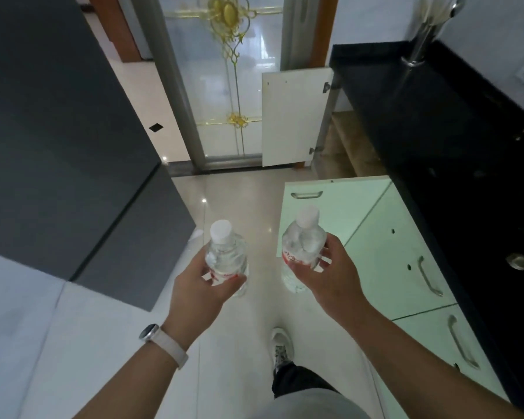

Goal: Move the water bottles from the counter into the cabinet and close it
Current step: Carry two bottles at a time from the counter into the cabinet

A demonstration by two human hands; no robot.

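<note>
Single head-worn view (wide-angle), looking forward and steeply down

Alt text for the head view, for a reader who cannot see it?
A person's left hand grips one water bottle and the right hand grips a second water bottle, both clear, white-capped, caps up, over a pale tiled floor. Ahead to the right, a white cabinet door stands open beneath a black counter.

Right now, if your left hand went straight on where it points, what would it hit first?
Likely the edge of the nearer open cabinet door, just past the bottle in the right hand; depth is unclear.
</note>
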